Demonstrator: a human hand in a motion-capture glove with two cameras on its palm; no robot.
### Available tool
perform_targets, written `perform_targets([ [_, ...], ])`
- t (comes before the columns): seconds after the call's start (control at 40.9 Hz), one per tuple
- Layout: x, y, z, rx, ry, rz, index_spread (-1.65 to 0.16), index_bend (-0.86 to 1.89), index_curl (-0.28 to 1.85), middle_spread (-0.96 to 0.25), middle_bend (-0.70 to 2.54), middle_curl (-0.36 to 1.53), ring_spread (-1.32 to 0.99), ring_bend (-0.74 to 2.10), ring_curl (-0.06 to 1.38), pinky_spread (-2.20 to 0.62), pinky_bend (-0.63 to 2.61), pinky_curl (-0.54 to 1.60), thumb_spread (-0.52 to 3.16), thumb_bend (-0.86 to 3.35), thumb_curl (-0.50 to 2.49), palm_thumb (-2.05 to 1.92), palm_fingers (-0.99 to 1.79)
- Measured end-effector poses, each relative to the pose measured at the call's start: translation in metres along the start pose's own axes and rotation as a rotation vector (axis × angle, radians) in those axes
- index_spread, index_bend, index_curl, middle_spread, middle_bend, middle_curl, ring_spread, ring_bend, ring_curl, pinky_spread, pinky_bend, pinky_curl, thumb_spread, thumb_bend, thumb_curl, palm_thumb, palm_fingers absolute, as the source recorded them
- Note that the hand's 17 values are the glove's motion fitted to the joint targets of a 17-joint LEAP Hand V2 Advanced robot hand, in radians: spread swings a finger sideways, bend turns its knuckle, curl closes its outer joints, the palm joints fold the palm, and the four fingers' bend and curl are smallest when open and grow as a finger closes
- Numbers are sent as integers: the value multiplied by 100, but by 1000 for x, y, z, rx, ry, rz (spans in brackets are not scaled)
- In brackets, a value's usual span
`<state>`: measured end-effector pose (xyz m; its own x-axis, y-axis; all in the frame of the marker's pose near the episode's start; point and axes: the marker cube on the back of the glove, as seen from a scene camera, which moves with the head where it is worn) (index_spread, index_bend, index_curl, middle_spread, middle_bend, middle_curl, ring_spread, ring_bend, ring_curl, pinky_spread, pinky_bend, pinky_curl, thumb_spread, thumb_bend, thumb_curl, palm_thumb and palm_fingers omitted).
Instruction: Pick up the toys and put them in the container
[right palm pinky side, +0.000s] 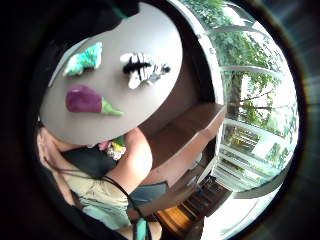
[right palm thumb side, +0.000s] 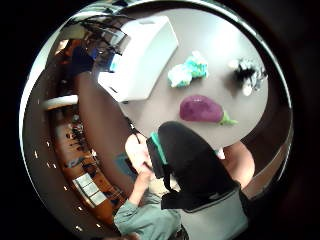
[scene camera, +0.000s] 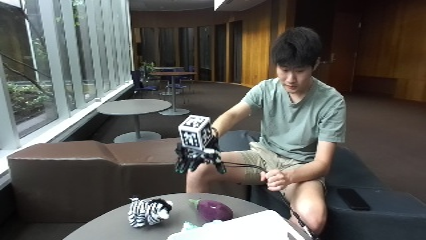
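Observation:
My gloved right hand hangs in the air above the far side of the round table, fingers spread and pointing down, holding nothing. On the table lie a striped zebra plush, a purple eggplant toy and a teal plush, half hidden behind the white container. The thumb side palm view looks down on the container, teal plush, zebra and eggplant, with the black glove in front. The other palm view shows the teal plush, zebra and eggplant.
A brown upholstered bench stands behind the table. My bare left hand rests on my thigh. A small pink and yellow thing shows just past the table edge by my knee. Another round table stands near the windows.

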<state>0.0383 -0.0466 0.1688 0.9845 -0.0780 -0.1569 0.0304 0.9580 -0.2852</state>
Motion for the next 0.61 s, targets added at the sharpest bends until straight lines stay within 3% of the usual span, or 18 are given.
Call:
perform_targets([
  [0.22,3,-32,153,-252,-57,19,-17,0,13,1,15,26,-3,44,21,0,91,34,122,-4,19,-4,-31],
  [0.367,1,-35,200,-135,-160,-13,-17,5,11,1,16,26,-1,45,22,1,93,34,116,-2,22,0,-20],
  [0.416,-3,-38,200,-68,-170,-41,-18,11,12,-2,25,29,-4,53,24,0,91,34,116,0,24,4,5],
  [0.44,-5,-38,200,-42,-172,-53,-18,11,13,-2,23,29,-3,52,23,0,91,34,115,-1,24,4,1],
  [0.465,-7,-39,200,-21,-174,-62,-18,12,13,-7,35,33,-10,66,28,-7,90,34,116,1,25,8,29],
  [0.538,-15,-41,197,26,-187,-68,-17,5,8,-10,42,35,-18,85,29,-17,96,32,118,4,28,15,55],
  [0.611,-21,-43,197,70,-220,-68,-17,8,6,-15,55,40,-25,112,37,-25,105,35,122,7,30,21,98],
])
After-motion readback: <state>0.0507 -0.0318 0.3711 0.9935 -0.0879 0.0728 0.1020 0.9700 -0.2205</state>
